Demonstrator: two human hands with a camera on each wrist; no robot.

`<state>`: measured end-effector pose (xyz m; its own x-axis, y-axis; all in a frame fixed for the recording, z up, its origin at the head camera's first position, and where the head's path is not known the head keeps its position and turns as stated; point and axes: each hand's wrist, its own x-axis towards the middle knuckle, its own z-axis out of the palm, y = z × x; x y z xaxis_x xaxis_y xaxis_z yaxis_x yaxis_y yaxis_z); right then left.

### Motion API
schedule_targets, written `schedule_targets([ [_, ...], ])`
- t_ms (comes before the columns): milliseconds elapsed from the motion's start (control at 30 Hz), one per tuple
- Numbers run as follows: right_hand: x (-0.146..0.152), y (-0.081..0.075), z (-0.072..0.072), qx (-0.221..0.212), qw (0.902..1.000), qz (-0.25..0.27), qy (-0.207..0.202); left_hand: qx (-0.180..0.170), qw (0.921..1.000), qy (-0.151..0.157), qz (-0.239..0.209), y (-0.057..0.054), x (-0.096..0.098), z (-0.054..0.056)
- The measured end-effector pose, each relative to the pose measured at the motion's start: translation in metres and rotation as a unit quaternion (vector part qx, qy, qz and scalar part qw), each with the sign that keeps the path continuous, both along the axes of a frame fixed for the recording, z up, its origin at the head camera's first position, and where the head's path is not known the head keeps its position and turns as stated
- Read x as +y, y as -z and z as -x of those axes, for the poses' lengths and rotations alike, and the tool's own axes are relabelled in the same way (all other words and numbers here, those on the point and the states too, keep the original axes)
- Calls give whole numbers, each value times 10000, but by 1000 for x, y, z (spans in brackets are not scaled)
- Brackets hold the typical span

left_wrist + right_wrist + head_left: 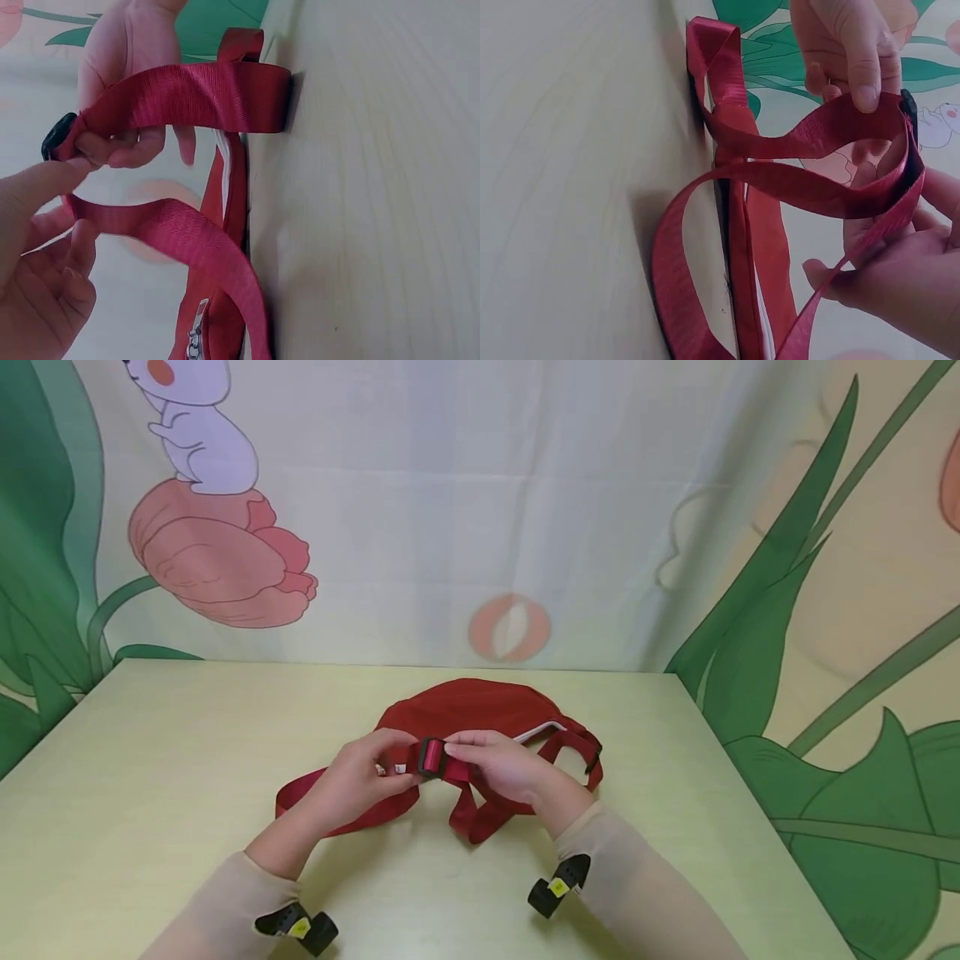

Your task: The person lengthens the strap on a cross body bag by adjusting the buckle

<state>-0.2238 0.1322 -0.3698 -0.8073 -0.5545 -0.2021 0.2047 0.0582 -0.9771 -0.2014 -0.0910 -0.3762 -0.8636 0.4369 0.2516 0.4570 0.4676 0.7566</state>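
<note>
A red waist bag [472, 706] lies on the table, its long red strap looped in front of it. Both hands hold the strap up over the bag's front, around a black slide buckle [432, 757]. My left hand [356, 781] pinches the webbing just left of the buckle between thumb and fingers. On the other side, my right hand [510, 766] pinches the strap [817, 135] right beside the buckle. In the left wrist view the webbing [187, 97] hangs from the fingers in loops, and the buckle [58, 136] shows edge-on near the left thumb.
The pale table [150, 777] extends around the bag on all sides. A metal zipper pull [196, 330] and a white zipper edge [538, 732] show on the bag. Behind the table hangs a printed curtain [420, 510].
</note>
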Motion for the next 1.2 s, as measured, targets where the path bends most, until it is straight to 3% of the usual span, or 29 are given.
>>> schedule_targets([
  [200, -1, 5, 1, 437, 9949, -906, 14, -218, 9988, 407, -157, -1, 3, -4],
  [400, 6, 6, -1, 1305, 9675, -2148, 290, 23, 9994, 340, 32, 0, 1, -4],
  [567, 10, 3, -3, 1720, 9560, -2343, 397, 169, 9989, 441, 28, 1, 0, -5],
  [667, 14, 2, -3, 1946, 9509, -2386, 327, 201, 9993, 285, -119, -1, -1, -6],
  [733, 18, 0, -3, 2112, 9422, -2592, 205, 275, 9994, 85, -211, -3, -3, -7],
  [800, 25, 0, -2, 2361, 9243, -2998, 1, 371, 9987, -129, -309, -5, -7, -6],
  [900, 41, 0, 1, 2857, 8823, -3739, 30, 407, 9970, -476, -463, -9, -13, -6],
  [1000, 62, -2, 4, 3282, 8401, -4266, 676, 280, 9956, -679, -579, -12, -20, -5],
  [1100, 84, -8, 7, 3413, 8043, -4653, 1419, 214, 9954, -786, -507, -13, -25, -5],
  [1200, 106, -12, 8, 3518, 7598, -5219, 1630, 338, 9949, -889, -341, -13, -28, -5],
])
